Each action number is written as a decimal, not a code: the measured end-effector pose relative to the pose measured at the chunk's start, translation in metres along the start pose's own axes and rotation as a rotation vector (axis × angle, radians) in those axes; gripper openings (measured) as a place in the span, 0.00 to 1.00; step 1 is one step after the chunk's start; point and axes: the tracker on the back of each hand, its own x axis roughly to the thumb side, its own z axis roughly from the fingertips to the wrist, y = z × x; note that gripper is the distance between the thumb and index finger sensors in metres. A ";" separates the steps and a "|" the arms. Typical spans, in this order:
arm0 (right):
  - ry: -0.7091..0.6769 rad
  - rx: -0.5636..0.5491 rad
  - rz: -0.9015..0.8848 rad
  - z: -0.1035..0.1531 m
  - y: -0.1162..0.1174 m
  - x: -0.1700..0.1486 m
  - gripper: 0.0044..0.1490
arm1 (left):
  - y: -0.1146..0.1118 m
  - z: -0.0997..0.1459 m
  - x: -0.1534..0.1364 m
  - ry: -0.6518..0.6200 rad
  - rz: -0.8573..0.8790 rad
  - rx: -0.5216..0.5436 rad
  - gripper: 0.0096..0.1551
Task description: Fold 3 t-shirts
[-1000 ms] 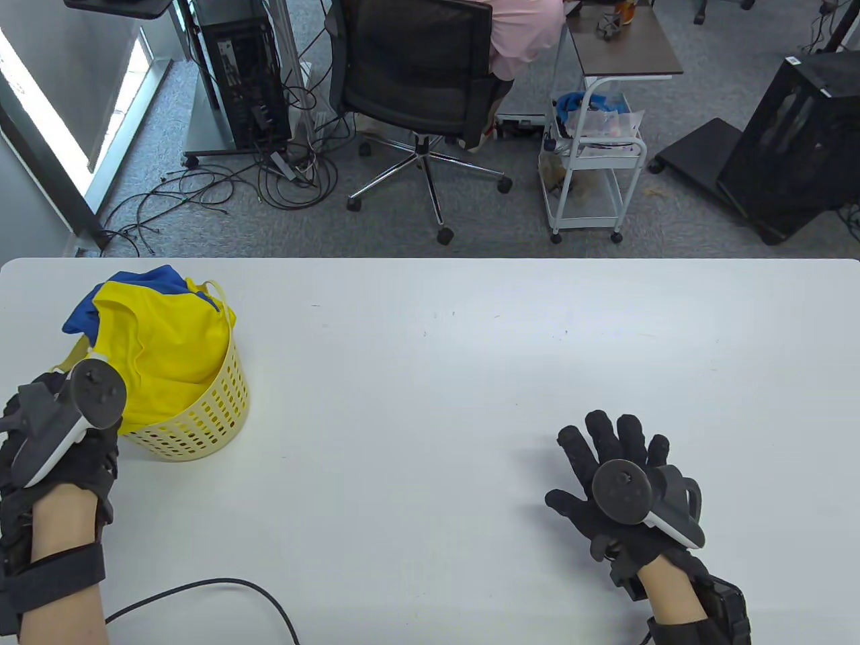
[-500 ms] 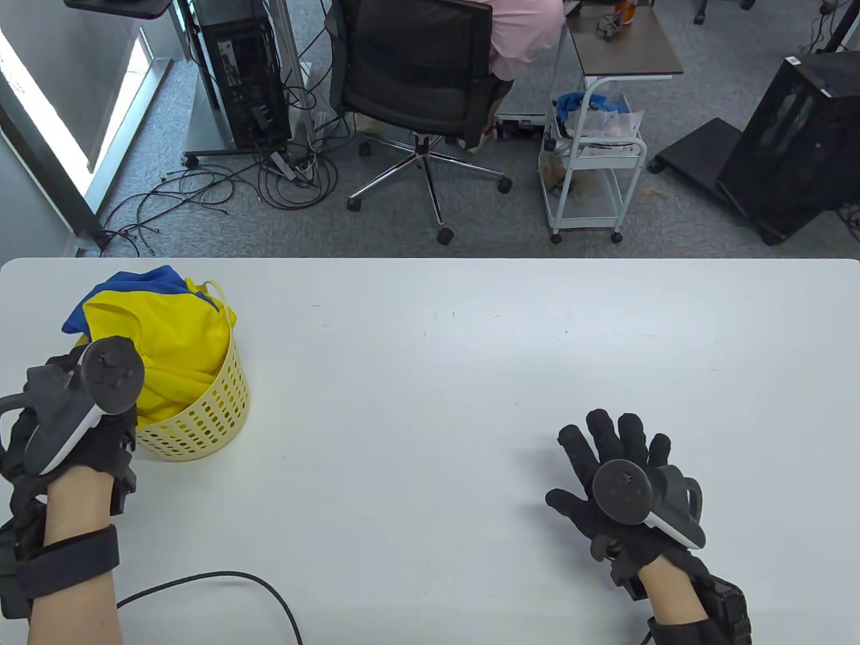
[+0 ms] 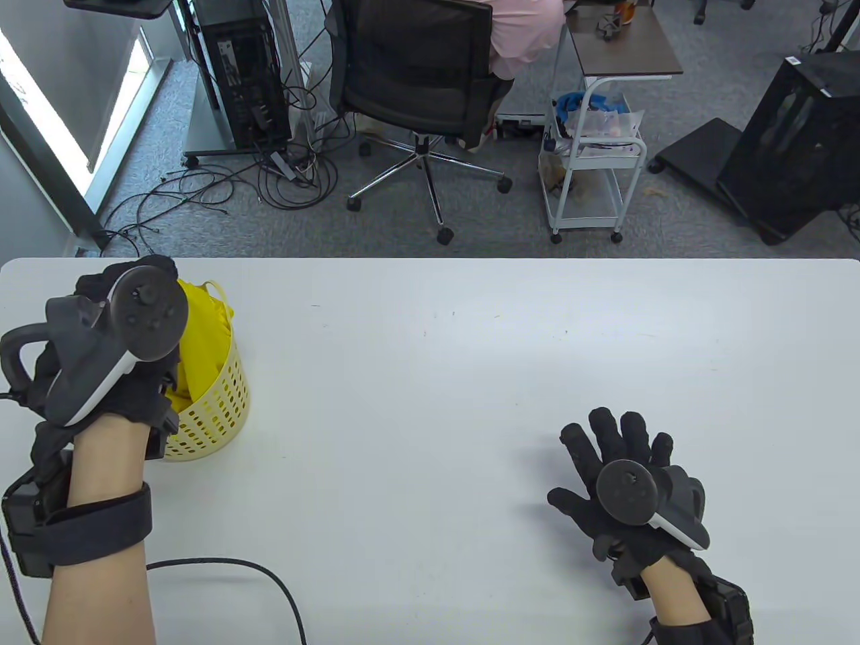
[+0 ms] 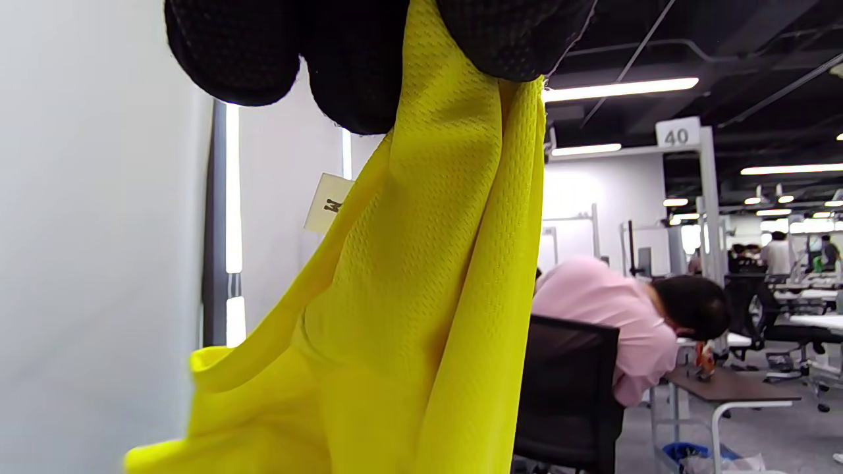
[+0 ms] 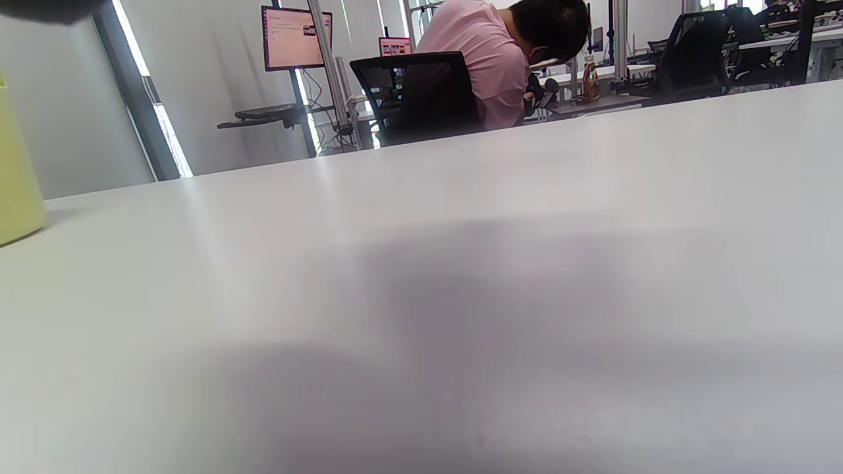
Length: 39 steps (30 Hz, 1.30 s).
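T-shirt [image 4: 428, 276] pinched in my left hand [image 3: 107, 363] above basket [image 3: 215, 410]; right hand [image 3: 625, 484] flat, empty. Next: spread on tabletop [image 3: 437, 403].

We're low over the white table [image 5: 421, 263], its surface stretching away ahead of the right hand, a soft shadow lying across it close in. At the far left edge we catch a pale yellow basket [image 5: 16, 191] standing on the table. Beyond the far rim, a person in a pink top [image 5: 487, 52] sits hunched in a black chair [image 5: 421, 92], with a lit monitor [image 5: 296, 36] further left.
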 end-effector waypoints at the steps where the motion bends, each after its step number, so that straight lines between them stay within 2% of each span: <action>1: -0.001 -0.002 -0.002 0.000 -0.001 0.000 0.53 | 0.008 0.000 0.003 0.005 0.006 0.003 0.25; 6: -0.004 -0.024 -0.026 0.004 -0.006 -0.002 0.53 | 0.042 -0.001 0.016 0.000 0.032 0.055 0.25; 13: 0.001 -0.030 -0.051 0.005 -0.009 -0.005 0.53 | 0.104 0.006 0.042 -0.019 0.050 0.134 0.25; 16: -0.001 -0.039 -0.060 0.006 -0.011 -0.006 0.53 | 0.122 0.011 0.053 -0.041 0.113 0.166 0.25; 21: -0.002 -0.045 -0.067 0.008 -0.012 -0.006 0.53 | 0.141 0.017 0.084 -0.114 0.184 0.209 0.25; 23: 0.000 -0.046 -0.074 0.008 -0.013 -0.007 0.53 | 0.149 0.021 0.101 -0.152 0.269 0.223 0.25; 34: 0.011 -0.058 -0.100 0.010 -0.016 -0.009 0.53 | 0.172 0.042 0.195 -0.378 0.482 0.252 0.25; 39: 0.005 -0.055 -0.101 0.011 -0.015 -0.009 0.53 | 0.175 0.045 0.203 -0.398 0.510 0.280 0.25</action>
